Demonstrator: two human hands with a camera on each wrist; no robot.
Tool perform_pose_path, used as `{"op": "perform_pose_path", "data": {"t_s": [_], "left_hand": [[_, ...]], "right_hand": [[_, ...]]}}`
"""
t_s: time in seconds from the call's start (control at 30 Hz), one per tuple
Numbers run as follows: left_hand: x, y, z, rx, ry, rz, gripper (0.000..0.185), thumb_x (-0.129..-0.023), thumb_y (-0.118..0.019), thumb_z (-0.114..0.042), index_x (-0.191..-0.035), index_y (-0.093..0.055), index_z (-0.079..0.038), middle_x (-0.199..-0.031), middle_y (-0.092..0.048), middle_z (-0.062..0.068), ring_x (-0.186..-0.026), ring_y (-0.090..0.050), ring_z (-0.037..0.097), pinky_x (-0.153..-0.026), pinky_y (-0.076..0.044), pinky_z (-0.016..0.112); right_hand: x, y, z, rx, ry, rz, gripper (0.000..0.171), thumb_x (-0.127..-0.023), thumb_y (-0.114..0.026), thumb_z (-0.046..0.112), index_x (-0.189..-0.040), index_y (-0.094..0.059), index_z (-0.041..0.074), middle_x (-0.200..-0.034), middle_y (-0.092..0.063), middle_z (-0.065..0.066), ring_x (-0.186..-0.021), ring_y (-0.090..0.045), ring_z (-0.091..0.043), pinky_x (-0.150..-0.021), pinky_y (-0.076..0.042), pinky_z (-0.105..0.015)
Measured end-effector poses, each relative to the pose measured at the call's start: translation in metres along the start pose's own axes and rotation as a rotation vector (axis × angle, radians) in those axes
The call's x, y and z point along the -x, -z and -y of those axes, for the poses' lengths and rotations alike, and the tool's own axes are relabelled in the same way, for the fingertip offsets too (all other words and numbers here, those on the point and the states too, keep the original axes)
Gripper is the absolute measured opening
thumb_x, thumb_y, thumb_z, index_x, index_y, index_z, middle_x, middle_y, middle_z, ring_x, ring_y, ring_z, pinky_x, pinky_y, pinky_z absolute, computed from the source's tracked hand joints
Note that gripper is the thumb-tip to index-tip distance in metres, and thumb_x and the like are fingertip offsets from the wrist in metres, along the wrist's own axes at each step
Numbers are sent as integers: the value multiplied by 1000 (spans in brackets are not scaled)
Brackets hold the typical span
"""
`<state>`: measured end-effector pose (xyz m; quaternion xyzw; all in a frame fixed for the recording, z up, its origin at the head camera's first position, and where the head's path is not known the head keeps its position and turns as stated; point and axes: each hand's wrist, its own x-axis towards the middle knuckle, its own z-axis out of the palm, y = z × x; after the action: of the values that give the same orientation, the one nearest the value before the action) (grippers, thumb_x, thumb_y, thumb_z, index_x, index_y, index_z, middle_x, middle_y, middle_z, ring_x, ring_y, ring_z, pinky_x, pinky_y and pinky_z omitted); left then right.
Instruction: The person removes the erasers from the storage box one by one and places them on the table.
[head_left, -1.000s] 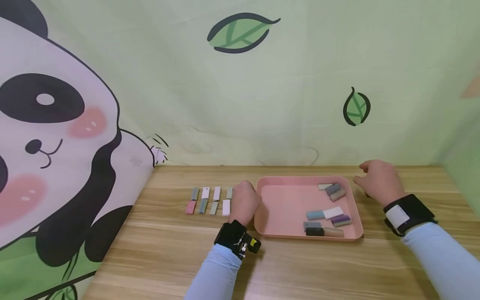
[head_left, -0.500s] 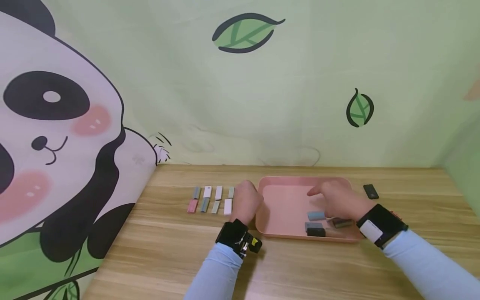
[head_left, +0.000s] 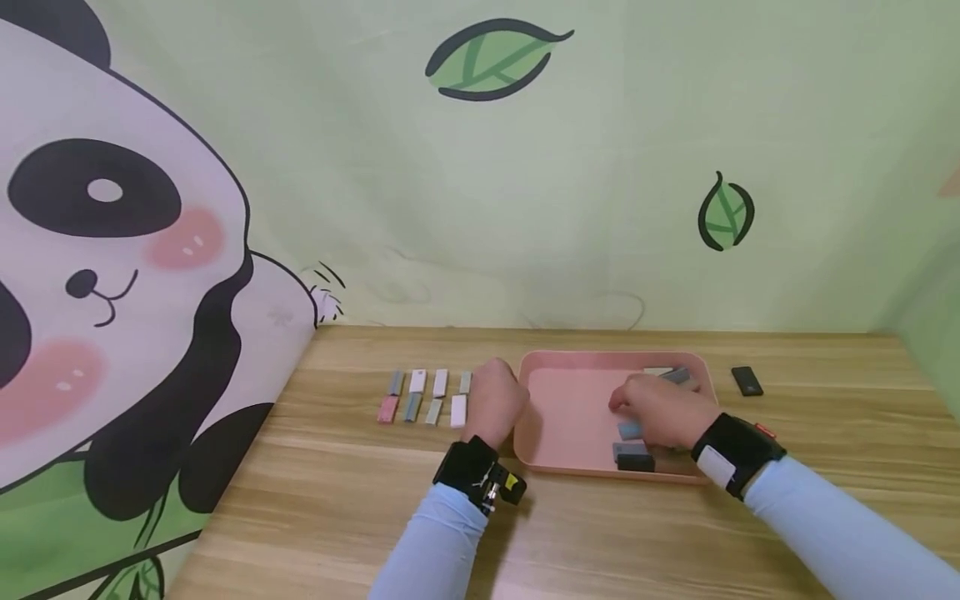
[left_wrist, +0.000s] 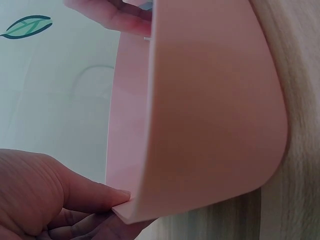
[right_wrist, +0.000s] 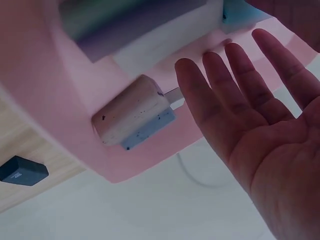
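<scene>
Since a second ago my right hand (head_left: pixel 660 411) has swung in over the shallow pink plastic tray (head_left: pixel 570 408), fingers straight and apart above the small coloured blocks (head_left: pixel 632 443). Left hand (head_left: pixel 491 402) pinches the tray's left rim, I think.

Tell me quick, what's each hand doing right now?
Left hand: holds the pink tray by its rim.
Right hand: open, fingers straight, over the small blocks in the tray.

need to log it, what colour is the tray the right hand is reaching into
Pink. The tray shows best in the head view, right hand over it.
</scene>
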<state>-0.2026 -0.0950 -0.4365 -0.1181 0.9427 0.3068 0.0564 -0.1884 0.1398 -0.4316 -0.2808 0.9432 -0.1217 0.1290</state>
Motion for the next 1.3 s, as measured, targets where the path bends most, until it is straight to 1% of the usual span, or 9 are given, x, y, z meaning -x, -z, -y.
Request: {"op": "perform_pose_path", "data": {"t_s": [0.17, 0.27, 0.47, 0.57, 0.73, 0.93, 1.13, 1.23, 1.3], "left_hand": [[-2, -1, -1, -8, 6, 8, 17, -82, -61, -5, -66, -62, -9, -59, -59, 5, -52, -56, 16, -43, -42, 24], [-2, -1, -1, -10, 13, 10, 16, -82, -61, -6, -66, -62, -9, -59, -59, 5, -52, -55, 17, -43, -41, 24], [-2, 0, -1, -2, 9, 8, 17, -82, -61, -5, -65, -62, -9, -59, -58, 4, -52, -55, 17, -43, -41, 25], [-2, 0, 0, 3, 3, 4, 18, -82, -61, -4, -64, -61, -9, -58, -58, 4, -51, -54, 16, -42, -40, 25], [-3, 0, 0, 11, 7, 8, 19, -81, -61, -4, -63, -61, -9, -58, -57, 4, -51, -53, 16, -42, -40, 25], [-2, -1, 0, 17, 7, 6, 20, -81, -61, -4, -62, -61, -10, -57, -57, 4, -50, -53, 16, -42, -39, 25], [-1, -2, 0, -6, -8, -18, 20, -81, -61, -4, -62, -61, -10, -57, -57, 3, -51, -54, 15, -42, -40, 25], [0, -1, 0, -8, -15, -23, 20, -81, -60, -4, -62, -61, -10, -58, -58, 3, -51, -54, 15, -43, -40, 25], [0, -1, -1, -7, -17, -20, 19, -81, -61, -4, -63, -61, -10, -58, -58, 3, -51, -54, 15, -42, -40, 25]], "right_hand": [[-4, 3, 1, -40, -4, 22, 30, -72, -75, 5, -100, -69, 10, -93, -67, -2, -77, -53, -13, -76, -47, -32], [-6, 3, 1, -65, -23, 19, 27, -71, -76, 8, -97, -69, 10, -89, -66, -1, -74, -52, -13, -74, -48, -31], [-9, -2, -1, -89, -38, -22, 6, -78, -68, 9, -82, -69, 13, -68, -59, 4, -61, -49, -11, -62, -42, -26], [-11, -5, -2, -81, -33, -56, 7, -79, -66, 8, -75, -67, 14, -62, -53, 6, -57, -45, -11, -57, -36, -24], [-12, -8, -1, -74, -47, -87, 11, -79, -65, 9, -70, -63, 15, -58, -51, 5, -53, -44, -10, -53, -34, -24], [-11, -8, -1, -114, -65, -84, 8, -80, -66, 10, -74, -65, 14, -62, -54, 5, -54, -48, -11, -55, -37, -24], [-6, -1, -3, -180, -96, -77, 6, -80, -68, 15, -74, -67, 16, -60, -56, 5, -54, -49, -11, -55, -39, -25], [-3, 5, -7, -157, -86, -120, 5, -79, -72, 19, -75, -70, 16, -62, -58, 6, -56, -50, -10, -56, -40, -25], [0, 11, -11, -170, -93, -144, 7, -78, -73, 21, -81, -71, 14, -67, -61, 5, -60, -51, -11, -59, -43, -26]]}}
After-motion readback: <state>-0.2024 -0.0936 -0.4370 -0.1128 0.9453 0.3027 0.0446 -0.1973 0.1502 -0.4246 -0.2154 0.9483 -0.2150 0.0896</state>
